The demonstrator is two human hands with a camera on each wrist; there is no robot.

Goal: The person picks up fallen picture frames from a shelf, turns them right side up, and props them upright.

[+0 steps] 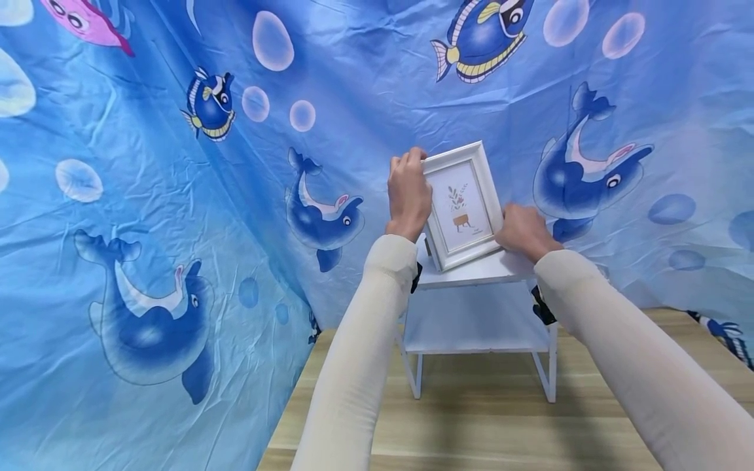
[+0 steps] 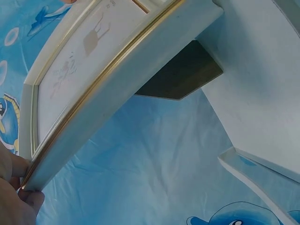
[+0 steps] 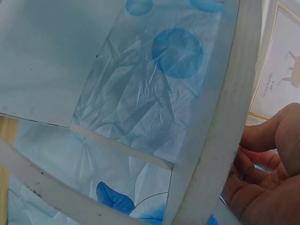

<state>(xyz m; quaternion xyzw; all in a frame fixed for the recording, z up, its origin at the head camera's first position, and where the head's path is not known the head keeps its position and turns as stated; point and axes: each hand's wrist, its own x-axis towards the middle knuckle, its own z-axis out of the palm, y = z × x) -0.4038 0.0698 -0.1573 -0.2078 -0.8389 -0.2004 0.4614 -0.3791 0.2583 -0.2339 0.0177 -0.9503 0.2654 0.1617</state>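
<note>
A white picture frame (image 1: 462, 203) with a potted-plant print stands tilted over the top of a small white table (image 1: 501, 267). At its upper left corner my left hand (image 1: 409, 196) grips the edge, thumb and fingers on either side in the left wrist view. My right hand (image 1: 524, 229) holds the lower right edge, with curled fingers visible in the right wrist view. Behind the frame, a dark support leg (image 2: 183, 70) sticks out toward the tabletop. Whether the frame's bottom corner bears on the table I cannot tell.
Below the tabletop, the table has a lower shelf (image 1: 477, 333) and white metal legs (image 1: 550, 373). Wood-patterned flooring (image 1: 471, 432) lies underneath. A blue curtain (image 1: 177, 196) printed with dolphins, fish and bubbles hangs at the left and behind the table.
</note>
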